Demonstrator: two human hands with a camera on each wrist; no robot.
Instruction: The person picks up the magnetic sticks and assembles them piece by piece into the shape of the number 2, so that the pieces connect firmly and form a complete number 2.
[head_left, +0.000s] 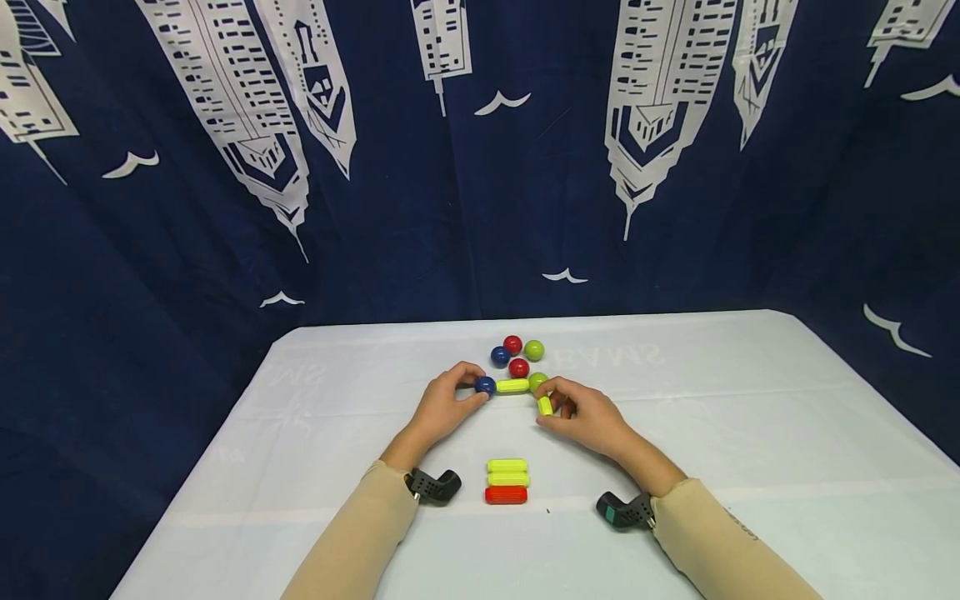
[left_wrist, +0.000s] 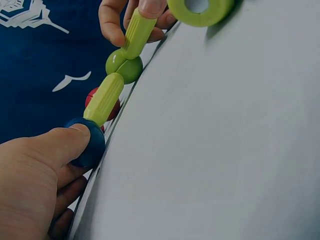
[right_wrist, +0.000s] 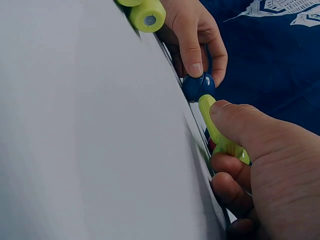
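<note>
My left hand point(head_left: 442, 408) pinches a dark blue ball point(head_left: 485, 385) between thumb and fingers. From that ball a yellow-green rod point(head_left: 513, 386) runs across to a green ball point(head_left: 537, 382). A second yellow-green rod point(head_left: 545, 406) is pinched in my right hand point(head_left: 592, 421), its far end at the green ball. In the left wrist view the two rods point(left_wrist: 104, 100) and the balls form a bent chain. The right fingers partly cover the second rod and the green ball.
Behind the chain lie loose balls: two red point(head_left: 519, 368), one blue point(head_left: 500, 357) and one green point(head_left: 534, 350). Nearer on the white table point(head_left: 300, 533), two yellow-green rods point(head_left: 507, 480) and a red rod point(head_left: 506, 495) lie side by side. A dark blue patterned cloth point(head_left: 465, 208) hangs behind the table.
</note>
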